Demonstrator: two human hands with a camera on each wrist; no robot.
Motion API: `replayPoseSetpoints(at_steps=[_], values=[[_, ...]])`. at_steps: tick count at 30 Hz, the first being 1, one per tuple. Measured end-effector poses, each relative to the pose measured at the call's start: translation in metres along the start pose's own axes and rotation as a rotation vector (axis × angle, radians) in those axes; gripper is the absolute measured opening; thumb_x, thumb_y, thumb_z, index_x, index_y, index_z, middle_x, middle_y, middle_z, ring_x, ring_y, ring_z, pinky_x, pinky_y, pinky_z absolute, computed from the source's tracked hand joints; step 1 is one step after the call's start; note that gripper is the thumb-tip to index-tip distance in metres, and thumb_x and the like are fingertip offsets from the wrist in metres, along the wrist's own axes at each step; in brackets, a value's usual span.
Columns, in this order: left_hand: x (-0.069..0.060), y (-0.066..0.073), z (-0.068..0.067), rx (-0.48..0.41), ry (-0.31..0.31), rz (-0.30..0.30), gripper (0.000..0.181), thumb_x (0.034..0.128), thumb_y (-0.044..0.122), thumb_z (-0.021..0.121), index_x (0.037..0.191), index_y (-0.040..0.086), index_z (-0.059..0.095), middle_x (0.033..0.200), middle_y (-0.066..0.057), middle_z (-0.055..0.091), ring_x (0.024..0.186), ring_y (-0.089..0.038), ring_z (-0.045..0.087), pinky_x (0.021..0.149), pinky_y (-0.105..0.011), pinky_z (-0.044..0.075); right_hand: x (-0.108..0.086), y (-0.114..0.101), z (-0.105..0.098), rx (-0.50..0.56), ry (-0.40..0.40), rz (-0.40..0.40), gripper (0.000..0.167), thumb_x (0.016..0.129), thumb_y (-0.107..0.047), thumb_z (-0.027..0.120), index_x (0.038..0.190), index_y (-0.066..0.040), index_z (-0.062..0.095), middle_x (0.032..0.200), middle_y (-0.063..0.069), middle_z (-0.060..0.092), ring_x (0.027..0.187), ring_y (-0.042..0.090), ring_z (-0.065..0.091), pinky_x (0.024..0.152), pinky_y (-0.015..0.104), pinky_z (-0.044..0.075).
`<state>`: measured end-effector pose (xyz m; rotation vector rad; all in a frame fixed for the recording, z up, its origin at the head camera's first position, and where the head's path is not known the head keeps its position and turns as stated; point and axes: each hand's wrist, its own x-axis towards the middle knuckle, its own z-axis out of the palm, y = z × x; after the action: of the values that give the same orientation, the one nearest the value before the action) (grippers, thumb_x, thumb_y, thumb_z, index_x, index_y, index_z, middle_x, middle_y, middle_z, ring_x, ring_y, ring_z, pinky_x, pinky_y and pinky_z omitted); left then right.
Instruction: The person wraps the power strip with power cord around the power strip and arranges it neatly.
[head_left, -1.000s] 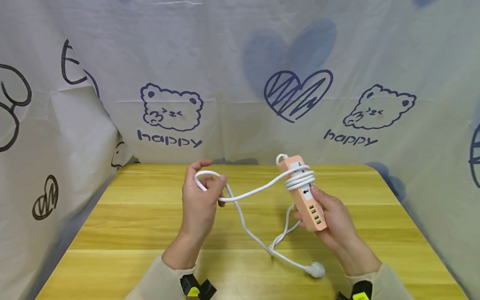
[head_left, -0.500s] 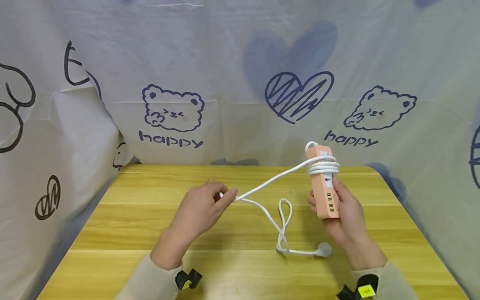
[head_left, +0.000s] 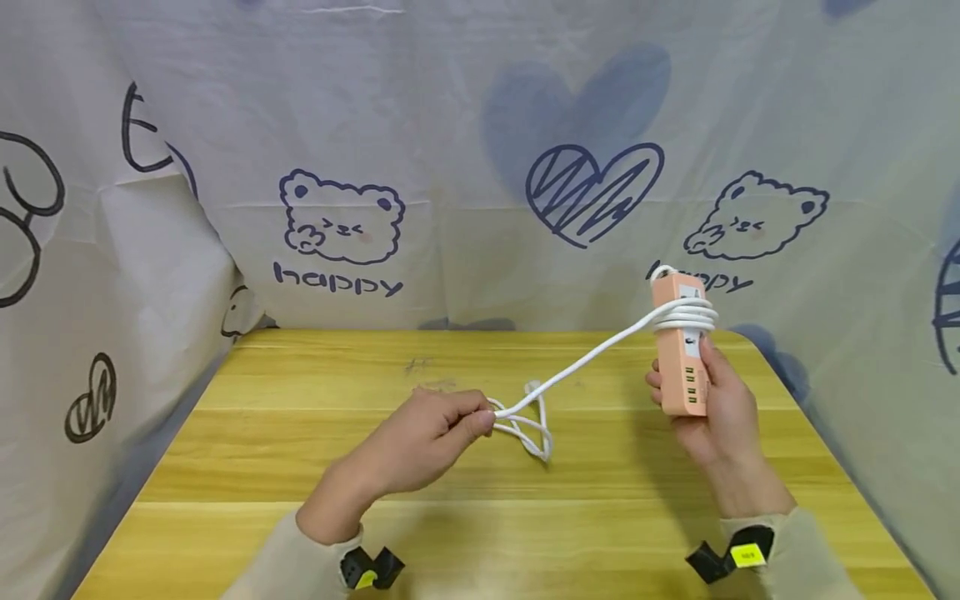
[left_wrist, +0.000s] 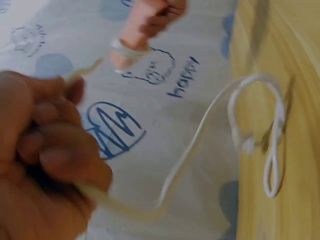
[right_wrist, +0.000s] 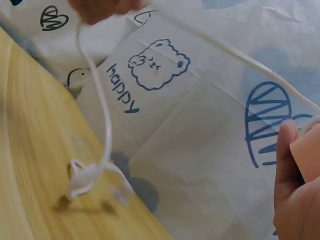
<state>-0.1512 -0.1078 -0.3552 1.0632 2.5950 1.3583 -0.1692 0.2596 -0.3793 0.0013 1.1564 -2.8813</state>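
Note:
My right hand (head_left: 723,417) grips a peach-coloured power strip (head_left: 681,379) by its lower part, raised at the right and nearly upright. Several turns of its white power cord (head_left: 596,352) wrap the strip's upper half. From there the cord runs taut down to my left hand (head_left: 423,437), which pinches it between thumb and fingers. In the left wrist view, the cord (left_wrist: 182,167) passes through the curled fingers and droops out the other side. Its loose end forms a loop (left_wrist: 272,170) by the table. The plug is too blurred to pick out surely.
A wooden table (head_left: 262,467) lies under both hands. Behind it and at the sides hangs a pale cloth (head_left: 465,275) printed with bears, hearts and lettering. Each wrist carries a black camera mount, such as the left one (head_left: 371,569).
My right hand has carried the power strip right and upward. My left hand has shifted right and down along with the cord, now stretched straight. The loose end has swung left.

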Motion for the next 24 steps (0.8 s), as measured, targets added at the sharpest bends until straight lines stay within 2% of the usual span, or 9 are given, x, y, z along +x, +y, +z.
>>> replayPoseSetpoints(at_steps=[3, 6, 8, 12, 14, 17, 19, 23, 24], values=[[0.001, -0.009, -0.002, 0.147, -0.041, -0.146, 0.021, 0.1124, 0.030, 0.053, 0.105, 0.025, 0.073, 0.067, 0.010, 0.046, 0.054, -0.005, 0.034, 0.053, -0.024, 0.034, -0.003, -0.005, -0.002, 0.093, -0.156, 0.056, 0.040, 0.114, -0.033, 0.046, 0.152, -0.021, 0.041, 0.110, 0.016, 0.069, 0.083, 0.030, 0.072, 0.067, 0.036, 0.062], [0.005, -0.024, -0.004, 0.184, -0.062, -0.237, 0.022, 0.1118, 0.030, 0.054, 0.114, 0.025, 0.076, 0.069, 0.008, 0.049, 0.055, -0.008, 0.036, 0.054, -0.026, 0.036, -0.009, -0.005, -0.002, 0.204, -0.463, 0.168, 0.042, 0.117, -0.035, 0.027, 0.148, -0.012, 0.046, 0.110, 0.023, 0.068, 0.085, 0.034, 0.074, 0.072, 0.037, 0.063], [0.007, -0.033, -0.004, 0.162, -0.120, -0.266, 0.022, 0.1115, 0.030, 0.055, 0.114, 0.024, 0.076, 0.069, 0.006, 0.051, 0.056, -0.009, 0.039, 0.054, -0.026, 0.036, -0.014, -0.001, 0.001, 0.232, -0.685, 0.252, 0.053, 0.117, -0.035, 0.015, 0.148, -0.005, 0.046, 0.114, 0.025, 0.069, 0.093, 0.034, 0.075, 0.078, 0.037, 0.064], [0.014, -0.047, -0.001, 0.107, -0.246, -0.269, 0.022, 0.1104, 0.032, 0.057, 0.099, 0.024, 0.074, 0.070, 0.005, 0.055, 0.059, -0.009, 0.044, 0.055, -0.026, 0.038, -0.023, 0.015, 0.014, 0.082, -1.008, 0.307, 0.054, 0.116, -0.023, 0.013, 0.142, -0.001, 0.055, 0.116, 0.017, 0.074, 0.095, 0.024, 0.077, 0.075, 0.033, 0.063], [0.019, -0.049, 0.000, 0.093, -0.278, -0.266, 0.023, 0.1101, 0.033, 0.058, 0.094, 0.024, 0.072, 0.070, 0.005, 0.055, 0.058, -0.010, 0.043, 0.055, -0.027, 0.037, -0.026, 0.026, 0.021, -0.026, -1.115, 0.354, 0.047, 0.116, -0.017, 0.021, 0.136, -0.002, 0.062, 0.100, 0.023, 0.074, 0.087, 0.020, 0.079, 0.066, 0.034, 0.064], [0.028, -0.048, 0.000, 0.115, -0.272, -0.265, 0.026, 0.1098, 0.034, 0.058, 0.089, 0.024, 0.070, 0.070, 0.005, 0.054, 0.058, -0.010, 0.042, 0.057, -0.028, 0.038, -0.029, 0.038, 0.028, -0.170, -1.215, 0.478, 0.040, 0.115, -0.013, 0.031, 0.131, 0.001, 0.064, 0.082, 0.040, 0.058, 0.074, 0.019, 0.078, 0.053, 0.040, 0.062], [0.034, -0.044, 0.000, 0.138, -0.250, -0.275, 0.027, 0.1096, 0.034, 0.059, 0.087, 0.023, 0.068, 0.070, 0.005, 0.053, 0.058, -0.011, 0.041, 0.058, -0.028, 0.038, -0.031, 0.041, 0.031, -0.273, -1.220, 0.590, 0.038, 0.115, -0.014, 0.035, 0.129, 0.009, 0.062, 0.079, 0.050, 0.042, 0.071, 0.016, 0.078, 0.052, 0.042, 0.061], [0.041, -0.030, 0.001, 0.209, -0.175, -0.291, 0.029, 0.1091, 0.035, 0.059, 0.085, 0.020, 0.065, 0.069, 0.004, 0.049, 0.059, -0.012, 0.040, 0.060, -0.030, 0.037, -0.034, 0.039, 0.036, -0.559, -1.148, 0.715, 0.039, 0.114, -0.016, 0.042, 0.124, 0.018, 0.059, 0.086, 0.054, 0.050, 0.070, 0.007, 0.075, 0.051, 0.047, 0.060], [0.042, -0.025, 0.000, 0.227, -0.147, -0.298, 0.029, 0.1092, 0.035, 0.059, 0.085, 0.020, 0.064, 0.069, 0.004, 0.049, 0.060, -0.012, 0.040, 0.060, -0.031, 0.037, -0.034, 0.039, 0.038, -0.641, -1.124, 0.720, 0.038, 0.114, -0.017, 0.045, 0.121, 0.017, 0.061, 0.086, 0.052, 0.055, 0.065, 0.013, 0.075, 0.052, 0.051, 0.060]])
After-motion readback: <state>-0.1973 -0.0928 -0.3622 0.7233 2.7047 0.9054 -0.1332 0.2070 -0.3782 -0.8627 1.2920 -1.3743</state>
